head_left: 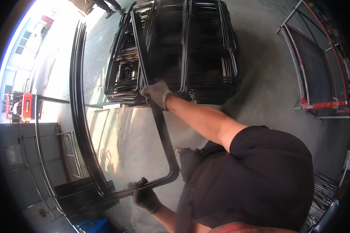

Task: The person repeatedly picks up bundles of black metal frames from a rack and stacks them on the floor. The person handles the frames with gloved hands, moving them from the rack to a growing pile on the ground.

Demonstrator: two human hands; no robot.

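Both my hands wear grey work gloves and grip a large black metal tube frame (163, 130) with rounded corners. My right hand (157, 93) is wrapped round its long side, close to the near edge of the stack. My left hand (146, 197) is closed on the short near end, fingers curled over the tube. Several parallel black tubes (80, 105) run up the left side; they seem to join the short end, so more than one frame may be held together. In front of me lies a large stack of similar black frames (185, 54), partly blurred.
Black bars (85, 198) are piled at lower left beside a metal rack (39, 145), with a blue object (94, 225) below. A red machine (28, 106) stands farther left. Red and grey steel framework (303, 77) is at right. Another person's legs (107, 7) show at the top.
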